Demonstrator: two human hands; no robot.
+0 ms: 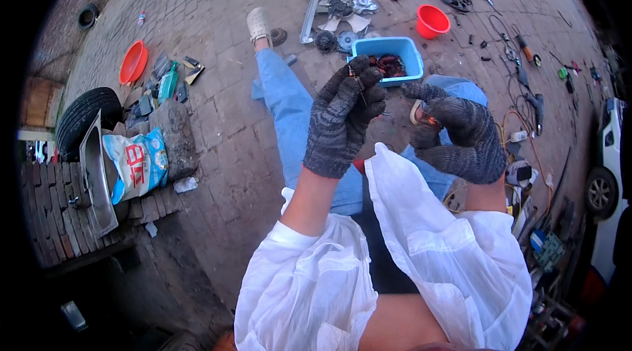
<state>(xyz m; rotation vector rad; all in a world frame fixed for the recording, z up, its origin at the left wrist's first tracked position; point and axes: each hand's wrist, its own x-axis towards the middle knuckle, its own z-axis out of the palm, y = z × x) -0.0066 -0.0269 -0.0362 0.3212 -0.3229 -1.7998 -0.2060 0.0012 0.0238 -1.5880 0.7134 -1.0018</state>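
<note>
The left hand (343, 117), in a dark grey striped knit glove, is raised in front of the body with its fingertips drawn together, pinching a small piece (363, 82). The piece is slim and dark, nearly black against the wool, with a faint orange glint near its upper end; it sits among the fingers, just in front of the near left part of the blue tub, and most of it is hidden by the glove, so its full shape and material cannot be told. The right hand (461, 134), gloved alike, is held well apart from the left, its fingers curled and its index finger reaching out toward the tub. A bright orange scrap (429, 121) shows at its fingers, thin and ragged, coppery in colour and much brighter than the left hand's piece; whether the fingers are closed firmly on it cannot be told. Beyond both hands, on the brick paving (227, 88), stands the tub (413, 61), light blue, rectangular and open-topped. In it lies a tangled heap (387, 66) of dark reddish-brown bits, glossy in spots, too small to tell one by one. A red bowl (432, 22) stands near the tub's far right corner, and a white-bladed fan (345, 22) lies beyond its far left one.
</note>
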